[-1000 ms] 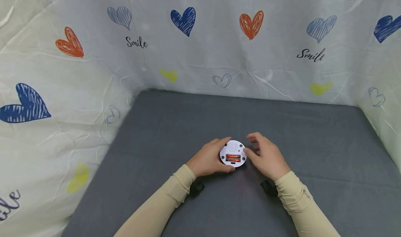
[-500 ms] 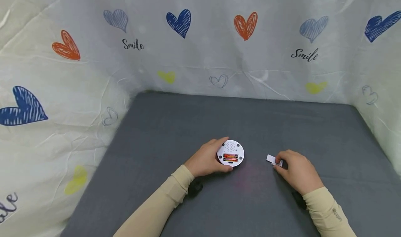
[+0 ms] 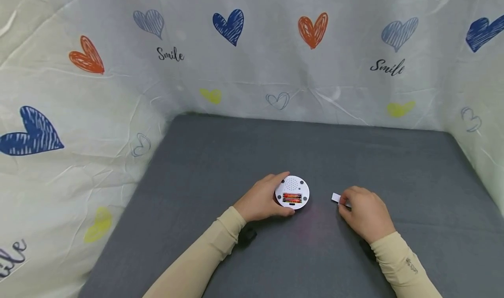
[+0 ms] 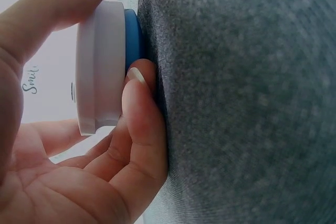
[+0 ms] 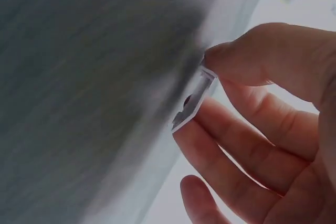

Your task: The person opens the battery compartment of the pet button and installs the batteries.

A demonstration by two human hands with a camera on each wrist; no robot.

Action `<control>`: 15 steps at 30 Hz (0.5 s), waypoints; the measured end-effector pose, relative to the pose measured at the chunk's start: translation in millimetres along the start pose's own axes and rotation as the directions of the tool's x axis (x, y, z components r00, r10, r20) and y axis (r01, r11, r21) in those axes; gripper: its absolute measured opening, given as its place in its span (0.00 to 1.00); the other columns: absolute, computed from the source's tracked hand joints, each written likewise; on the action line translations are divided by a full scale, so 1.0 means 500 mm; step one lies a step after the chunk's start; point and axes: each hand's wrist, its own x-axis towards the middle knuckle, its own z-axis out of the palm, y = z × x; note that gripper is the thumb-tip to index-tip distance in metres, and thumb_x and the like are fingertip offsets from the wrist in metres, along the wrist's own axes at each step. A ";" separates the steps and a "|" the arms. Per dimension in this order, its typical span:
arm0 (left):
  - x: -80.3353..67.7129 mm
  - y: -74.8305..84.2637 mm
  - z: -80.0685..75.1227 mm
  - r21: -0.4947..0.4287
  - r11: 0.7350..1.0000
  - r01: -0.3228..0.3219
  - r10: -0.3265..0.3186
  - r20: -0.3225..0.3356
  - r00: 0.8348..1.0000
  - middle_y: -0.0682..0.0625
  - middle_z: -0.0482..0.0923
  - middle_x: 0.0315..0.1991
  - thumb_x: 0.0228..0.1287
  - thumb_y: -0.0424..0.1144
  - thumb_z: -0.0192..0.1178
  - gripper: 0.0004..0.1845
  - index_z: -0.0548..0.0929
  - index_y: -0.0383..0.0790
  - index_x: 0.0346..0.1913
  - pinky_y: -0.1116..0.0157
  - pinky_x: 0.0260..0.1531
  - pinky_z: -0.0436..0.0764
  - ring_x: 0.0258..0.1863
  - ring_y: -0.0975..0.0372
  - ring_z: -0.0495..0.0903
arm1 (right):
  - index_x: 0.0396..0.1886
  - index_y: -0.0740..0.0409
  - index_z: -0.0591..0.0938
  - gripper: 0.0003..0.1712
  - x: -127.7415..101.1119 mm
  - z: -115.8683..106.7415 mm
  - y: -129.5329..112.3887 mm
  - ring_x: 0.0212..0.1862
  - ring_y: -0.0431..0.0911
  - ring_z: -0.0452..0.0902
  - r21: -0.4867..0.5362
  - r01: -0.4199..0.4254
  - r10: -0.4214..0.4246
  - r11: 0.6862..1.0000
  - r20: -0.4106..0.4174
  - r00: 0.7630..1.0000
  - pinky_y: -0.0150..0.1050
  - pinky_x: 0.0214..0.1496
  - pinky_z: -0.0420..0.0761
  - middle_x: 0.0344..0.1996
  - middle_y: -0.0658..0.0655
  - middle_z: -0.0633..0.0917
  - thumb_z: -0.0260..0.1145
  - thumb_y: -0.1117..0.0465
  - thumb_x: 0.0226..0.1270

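A round white buzzer [image 3: 291, 185] lies with its back facing up, showing speaker holes, dark feet and an uncovered battery compartment holding red batteries [image 3: 292, 198]. My left hand [image 3: 260, 198] grips it by the rim, thumb on the near side and fingers on the far side. In the left wrist view its blue button [image 4: 134, 40] faces the table. To the right, my right hand [image 3: 365, 211] pinches a small white battery cover [image 3: 336, 197] between thumb and fingers. That hand hides part of the cover in the head view; the right wrist view shows the cover's edge [image 5: 198, 100].
The grey cloth-covered table [image 3: 236, 153] spreads around both hands. White curtain sheets [image 3: 275, 61] printed with hearts and "Smile" stand along its back and sides. A dark wrist camera [image 3: 247, 236] sits under the left wrist.
My right hand has moved from beside the buzzer out to the right, where it holds the battery cover, then shifted slightly back left. My left hand keeps its grip on the buzzer.
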 end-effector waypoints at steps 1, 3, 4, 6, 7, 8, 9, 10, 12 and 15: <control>0.000 -0.001 0.000 0.002 1.000 -0.002 0.002 0.001 1.000 0.46 0.78 0.70 0.56 0.56 0.83 0.57 0.64 0.50 0.86 0.56 0.63 0.80 0.61 0.57 0.79 | 0.27 0.54 0.86 0.08 0.005 0.000 -0.010 0.30 0.46 0.79 0.005 0.014 -0.014 1.000 -0.011 1.000 0.48 0.36 0.80 0.30 0.53 0.88 0.78 0.67 0.59; 0.001 -0.001 0.001 0.006 1.000 -0.004 0.004 0.000 1.000 0.45 0.78 0.70 0.56 0.55 0.83 0.57 0.64 0.50 0.86 0.56 0.63 0.80 0.61 0.57 0.79 | 0.28 0.54 0.86 0.07 0.018 -0.003 -0.037 0.30 0.46 0.79 0.015 0.044 -0.044 0.999 -0.024 0.999 0.48 0.36 0.81 0.30 0.53 0.88 0.78 0.67 0.59; 0.001 -0.002 0.001 0.008 1.000 -0.004 0.004 0.000 1.000 0.45 0.78 0.70 0.56 0.55 0.83 0.57 0.64 0.50 0.86 0.56 0.63 0.80 0.61 0.57 0.79 | 0.29 0.54 0.86 0.07 0.026 -0.005 -0.052 0.31 0.46 0.79 0.021 0.064 -0.063 0.998 -0.029 0.998 0.48 0.37 0.81 0.30 0.53 0.88 0.78 0.66 0.60; 0.002 -0.003 0.001 0.006 1.000 -0.001 0.001 0.000 1.000 0.45 0.78 0.70 0.57 0.55 0.83 0.57 0.63 0.50 0.86 0.57 0.61 0.80 0.60 0.57 0.79 | 0.30 0.54 0.86 0.07 0.041 -0.009 -0.084 0.32 0.45 0.80 0.031 0.101 -0.100 0.994 -0.031 0.995 0.48 0.38 0.81 0.32 0.53 0.88 0.78 0.66 0.60; 0.001 -0.003 0.000 0.002 1.000 0.002 -0.002 0.002 1.000 0.45 0.78 0.70 0.57 0.55 0.83 0.57 0.63 0.50 0.86 0.57 0.61 0.80 0.59 0.58 0.79 | 0.30 0.53 0.86 0.08 0.048 -0.009 -0.100 0.32 0.45 0.79 0.037 0.120 -0.119 0.992 -0.030 0.992 0.47 0.39 0.81 0.32 0.52 0.88 0.79 0.66 0.60; 0.001 -0.003 0.000 0.000 1.000 0.003 -0.003 0.003 1.000 0.45 0.78 0.70 0.57 0.55 0.82 0.57 0.63 0.50 0.86 0.57 0.60 0.80 0.58 0.58 0.79 | 0.30 0.53 0.85 0.09 0.054 -0.007 -0.115 0.32 0.44 0.79 0.042 0.144 -0.143 0.989 -0.030 0.989 0.46 0.38 0.81 0.31 0.51 0.87 0.79 0.66 0.60; 0.000 -0.003 -0.001 -0.004 1.000 -0.001 0.001 0.003 1.000 0.45 0.78 0.70 0.58 0.55 0.82 0.57 0.63 0.49 0.86 0.57 0.59 0.81 0.58 0.58 0.80 | 0.29 0.53 0.85 0.09 0.058 -0.004 -0.129 0.32 0.44 0.78 0.048 0.170 -0.169 0.984 -0.033 0.985 0.45 0.38 0.80 0.31 0.50 0.87 0.79 0.66 0.60; -0.001 -0.003 -0.001 -0.008 1.000 -0.005 0.005 0.004 1.000 0.44 0.78 0.70 0.58 0.55 0.82 0.57 0.63 0.49 0.86 0.57 0.59 0.81 0.57 0.58 0.80 | 0.29 0.52 0.84 0.10 0.062 0.002 -0.141 0.32 0.43 0.77 0.055 0.196 -0.194 0.979 -0.038 0.980 0.44 0.38 0.79 0.30 0.49 0.86 0.79 0.66 0.59; -0.002 -0.003 -0.002 -0.017 1.000 -0.016 0.016 0.006 1.000 0.44 0.78 0.70 0.59 0.54 0.82 0.56 0.63 0.47 0.86 0.56 0.58 0.81 0.57 0.57 0.80 | 0.28 0.52 0.83 0.12 0.064 0.014 -0.161 0.31 0.42 0.77 0.063 0.244 -0.241 0.968 -0.053 0.969 0.42 0.38 0.79 0.29 0.48 0.85 0.80 0.67 0.58; -0.002 -0.005 -0.003 -0.018 0.999 -0.038 0.038 0.005 0.999 0.43 0.77 0.71 0.59 0.52 0.81 0.55 0.63 0.45 0.86 0.55 0.60 0.81 0.58 0.57 0.80 | 0.28 0.52 0.83 0.12 0.062 0.029 -0.178 0.32 0.43 0.77 0.062 0.295 -0.291 0.954 -0.067 0.954 0.42 0.38 0.79 0.28 0.47 0.83 0.80 0.67 0.57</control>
